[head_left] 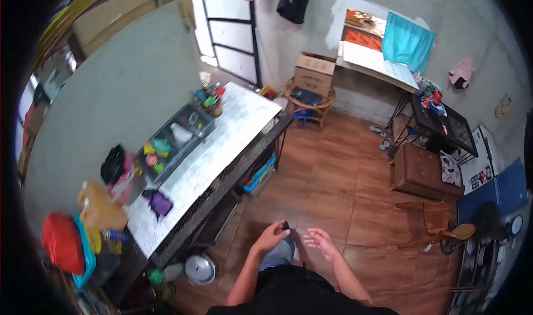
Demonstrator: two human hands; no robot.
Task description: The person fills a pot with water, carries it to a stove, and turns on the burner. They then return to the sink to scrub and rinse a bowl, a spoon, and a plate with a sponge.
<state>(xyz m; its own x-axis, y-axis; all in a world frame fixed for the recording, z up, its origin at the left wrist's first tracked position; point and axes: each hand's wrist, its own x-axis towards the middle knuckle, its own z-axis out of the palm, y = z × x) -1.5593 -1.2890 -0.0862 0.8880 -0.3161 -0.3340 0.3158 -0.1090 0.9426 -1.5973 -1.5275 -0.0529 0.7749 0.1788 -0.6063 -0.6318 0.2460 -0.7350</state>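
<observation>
Dark-clothed torso [302,298] sits lowest in view, and just above it the left hand [271,236] has its grip closed, fingertips pinched on a small dark object [286,225] held over the wooden floor [333,182]; right hand [321,241] hovers just right of that grip, fingers apart and holding nothing. Object is too small and blurred to identify, but judging by the light fingertip pinch it is probably light and rigid, best held by its sides. Tiled tabletop [222,143] lies up and left of the grip, well apart.
</observation>
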